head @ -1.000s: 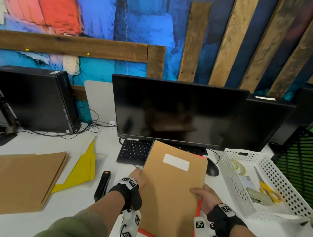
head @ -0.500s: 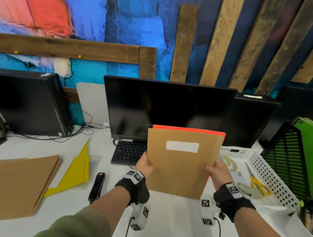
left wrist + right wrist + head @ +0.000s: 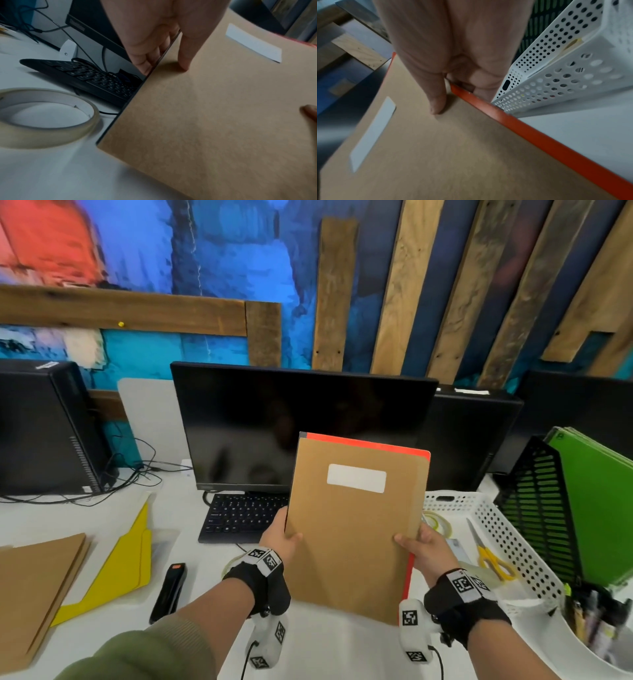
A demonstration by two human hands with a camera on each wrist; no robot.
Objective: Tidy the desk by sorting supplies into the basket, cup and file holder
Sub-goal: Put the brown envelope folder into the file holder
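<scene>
At the centre of the head view, a brown folder (image 3: 354, 525) with a white label is held upright above the white desk (image 3: 191, 546), an orange folder (image 3: 368, 440) behind it showing along its top and right edges. The left hand (image 3: 279, 539) grips the left edge, thumb on the brown face and fingers curled behind; the right hand (image 3: 423, 546) pinches the right edge the same way, thumb in front, fingers behind the orange strip. The folders' bottom edge hangs clear of the desk.

Just right of the folders sits the white perforated basket (image 3: 507, 537), holding yellow-handled scissors (image 3: 491, 556) and a tape roll (image 3: 435, 520); in the right wrist view its corner stands near the orange edge, with bare desk between them. Further right, at the frame's edge, stands the black file holder (image 3: 537, 501) with green folders (image 3: 599, 508) in it, and below it a white cup (image 3: 561, 642) of pens.

Behind the folders are a dark monitor (image 3: 291, 422) and keyboard (image 3: 239, 517). Left of the hands, another tape roll (image 3: 46, 116) lies flat on the desk near the folders' lower corner, then a black stapler (image 3: 169, 590), a yellow folder (image 3: 126, 563) and more brown folders (image 3: 34, 587) at lower left.
</scene>
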